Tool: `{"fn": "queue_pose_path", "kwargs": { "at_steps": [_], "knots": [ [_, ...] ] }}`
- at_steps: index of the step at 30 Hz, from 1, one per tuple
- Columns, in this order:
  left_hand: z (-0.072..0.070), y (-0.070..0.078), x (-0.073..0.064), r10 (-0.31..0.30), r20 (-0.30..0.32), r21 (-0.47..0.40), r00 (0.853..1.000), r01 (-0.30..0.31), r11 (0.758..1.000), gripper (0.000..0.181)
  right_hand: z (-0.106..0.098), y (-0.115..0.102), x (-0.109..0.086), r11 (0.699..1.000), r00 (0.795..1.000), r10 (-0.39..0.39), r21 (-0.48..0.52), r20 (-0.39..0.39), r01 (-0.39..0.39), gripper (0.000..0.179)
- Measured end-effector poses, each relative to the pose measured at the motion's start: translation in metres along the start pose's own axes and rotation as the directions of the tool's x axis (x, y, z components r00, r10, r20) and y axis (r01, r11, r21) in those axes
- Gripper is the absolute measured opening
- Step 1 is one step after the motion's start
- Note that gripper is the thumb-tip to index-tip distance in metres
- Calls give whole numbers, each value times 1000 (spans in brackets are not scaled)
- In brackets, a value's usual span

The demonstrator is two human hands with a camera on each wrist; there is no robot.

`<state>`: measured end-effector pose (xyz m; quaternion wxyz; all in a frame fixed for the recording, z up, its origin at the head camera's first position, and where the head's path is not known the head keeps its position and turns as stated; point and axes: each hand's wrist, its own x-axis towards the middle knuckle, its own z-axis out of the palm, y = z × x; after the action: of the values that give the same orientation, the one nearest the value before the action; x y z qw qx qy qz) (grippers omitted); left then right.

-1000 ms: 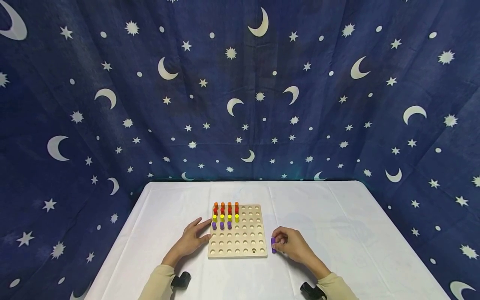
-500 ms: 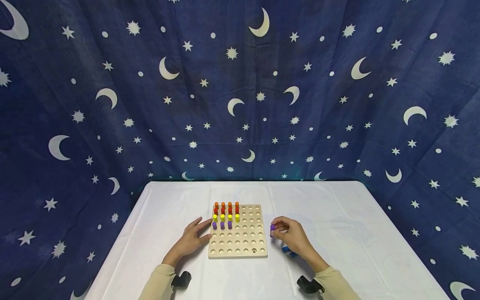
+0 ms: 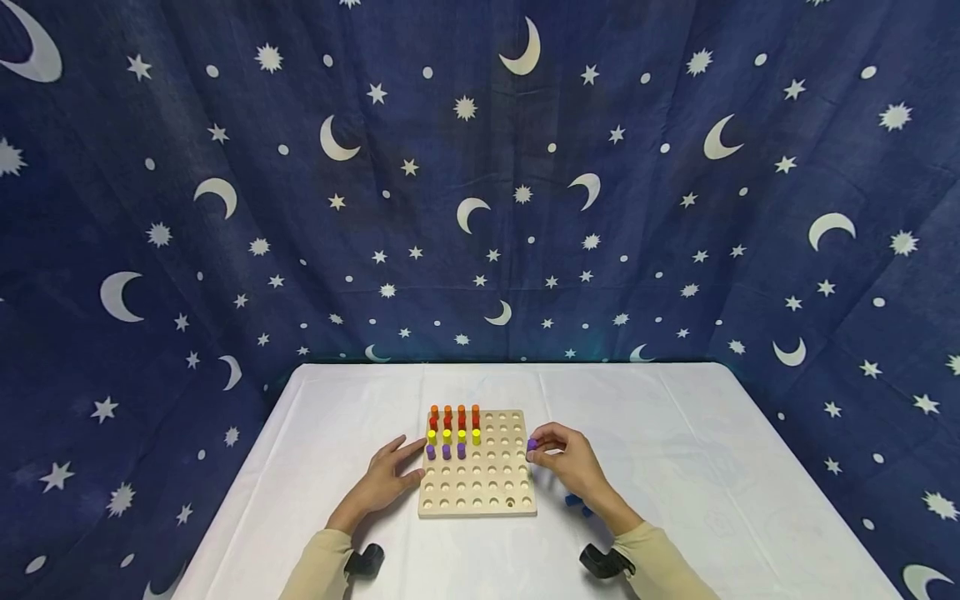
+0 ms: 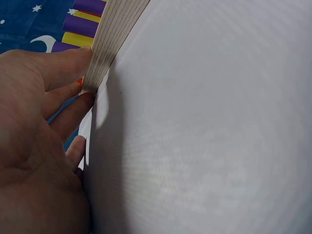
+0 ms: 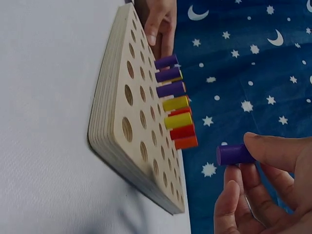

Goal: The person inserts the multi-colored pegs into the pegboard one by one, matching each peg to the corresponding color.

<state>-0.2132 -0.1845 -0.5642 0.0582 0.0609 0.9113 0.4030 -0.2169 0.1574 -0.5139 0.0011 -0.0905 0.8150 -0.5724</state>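
Note:
My right hand (image 3: pixel 573 462) pinches a purple peg (image 5: pixel 235 154) between thumb and fingers, just off the right edge of a wooden pegboard (image 3: pixel 468 487). In the right wrist view the peg is clear of the board. My left hand (image 3: pixel 385 483) touches the board's left edge with its thumb and fingertips, the fingers extended, as the left wrist view (image 4: pixel 44 117) also has it. Standing in the board's left holes are rows of orange pegs (image 3: pixel 447 411), red pegs (image 3: pixel 447 423) and yellow pegs (image 3: pixel 447 437), with three purple pegs (image 3: pixel 446 452) in the row nearer me.
Blue pegs (image 3: pixel 573 500) lie on the white tablecloth (image 3: pixel 675 467) by my right wrist, partly hidden by it. A dark blue curtain (image 3: pixel 480 167) with moons and stars hangs behind the table. Black wrist mounts (image 3: pixel 603 562) sit at both cuffs.
My right hand has carried the purple peg up from the table and leftward to the board's right edge, uncovering the blue pegs. My left hand has stayed in place.

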Motion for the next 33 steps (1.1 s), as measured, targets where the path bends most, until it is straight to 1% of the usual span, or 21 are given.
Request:
{"fn": "queue_pose_path", "kwargs": {
  "at_steps": [3, 6, 9, 17, 20, 22, 24, 29, 33],
  "knots": [
    [1, -1, -1, 4, 2, 1, 1000, -4, 1000, 55, 5, -2, 2, 1000, 1000, -18, 22, 19, 17, 24],
    [1, -1, -1, 12, 0, 1, 1000, -12, 1000, 55, 12, -3, 4, 999, 999, -40, 19, 23, 40, 24],
    [0, -1, 0, 12, 5, 6, 1000, -12, 1000, 55, 20, -8, 5, 999, 999, -39, 13, 24, 38, 25],
    [-2, 1, 2, 9, 10, 16, 1000, -9, 1000, 55, 31, -46, -1, 999, 998, -48, -11, 40, 49, 21],
    [-1, 1, 2, 7, 13, 15, 1000, -8, 1000, 55, 35, -50, 0, 999, 998, -50, 10, 49, 50, 22],
    [-1, 1, 2, 7, 10, 9, 1000, -7, 1000, 55, 40, -48, 1, 998, 997, -54, 18, 56, 53, 22],
    [0, 1, 2, 6, 10, 8, 1000, -6, 1000, 55, 46, -34, 7, 998, 997, -54, 28, 49, 53, 22],
    [1, 0, 2, 2, 11, 3, 1000, -3, 1000, 55, 63, -5, 20, 999, 999, -53, 7, 8, 53, 23],
    [1, -1, 2, 6, 11, 2, 1000, -6, 1000, 55, 71, -5, 23, 998, 998, -66, 11, 10, 66, 22]
  ]
}}
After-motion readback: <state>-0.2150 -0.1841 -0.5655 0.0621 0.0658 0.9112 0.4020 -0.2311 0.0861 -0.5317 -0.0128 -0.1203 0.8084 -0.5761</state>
